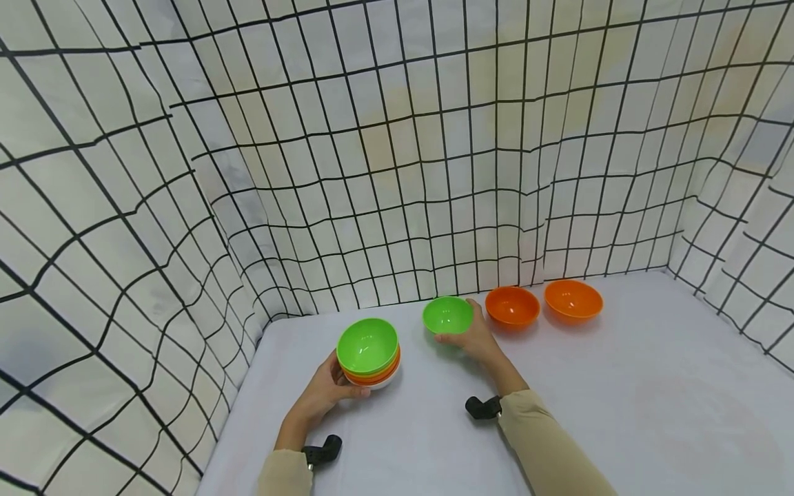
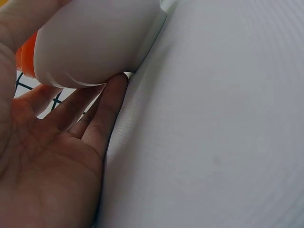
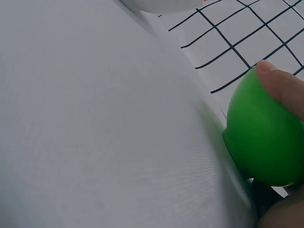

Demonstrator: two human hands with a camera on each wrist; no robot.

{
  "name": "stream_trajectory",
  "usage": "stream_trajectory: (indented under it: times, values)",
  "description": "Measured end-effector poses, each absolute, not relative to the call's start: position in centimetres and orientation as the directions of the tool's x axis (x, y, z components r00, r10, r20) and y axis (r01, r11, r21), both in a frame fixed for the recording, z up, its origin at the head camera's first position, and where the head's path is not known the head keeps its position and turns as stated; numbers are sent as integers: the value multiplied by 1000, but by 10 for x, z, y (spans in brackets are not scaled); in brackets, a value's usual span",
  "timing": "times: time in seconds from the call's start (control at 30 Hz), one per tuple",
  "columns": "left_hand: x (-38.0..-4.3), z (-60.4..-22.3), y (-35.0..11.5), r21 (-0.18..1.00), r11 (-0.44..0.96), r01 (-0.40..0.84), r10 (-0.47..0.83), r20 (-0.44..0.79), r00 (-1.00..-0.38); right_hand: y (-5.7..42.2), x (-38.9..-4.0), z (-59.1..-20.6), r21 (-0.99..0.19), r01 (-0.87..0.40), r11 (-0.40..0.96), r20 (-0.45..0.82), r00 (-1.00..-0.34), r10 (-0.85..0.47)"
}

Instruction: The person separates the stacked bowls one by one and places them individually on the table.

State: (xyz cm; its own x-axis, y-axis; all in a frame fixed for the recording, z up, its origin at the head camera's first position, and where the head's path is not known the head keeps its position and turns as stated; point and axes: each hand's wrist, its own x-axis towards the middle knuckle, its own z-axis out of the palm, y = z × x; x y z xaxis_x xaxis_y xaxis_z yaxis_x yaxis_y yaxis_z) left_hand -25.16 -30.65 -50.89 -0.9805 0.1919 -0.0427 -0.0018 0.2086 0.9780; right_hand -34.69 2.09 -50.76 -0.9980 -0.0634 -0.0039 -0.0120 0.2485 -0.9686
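At the left of the table, my left hand (image 1: 318,394) grips a stack of nested bowls (image 1: 367,348) from its left side. A light green bowl tops the stack, yellow and orange rims show under it, and a white bowl (image 2: 99,42) is lowest. In the left wrist view the fingers curl round the white bowl, close by the tabletop. My right hand (image 1: 479,339) holds a single green bowl (image 1: 445,315) by its right side, thumb at the near rim and fingers at the far side. The right wrist view shows the thumb on this green bowl's wall.
Two orange bowls stand right of my right hand: a darker one (image 1: 512,308) and a lighter one (image 1: 573,300), near the table's back edge. The white tabletop (image 1: 633,386) meets a white cloth wall with a black grid (image 1: 397,172) behind and at both sides.
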Motion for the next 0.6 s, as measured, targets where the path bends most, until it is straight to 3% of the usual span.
stream_trajectory:
  times: [0.6]
  values:
    - [-249, -506, -305, 983, 186, -9, 188, -45, -981, 20, -346, -509, -974, -1, 227, -7, -999, -36]
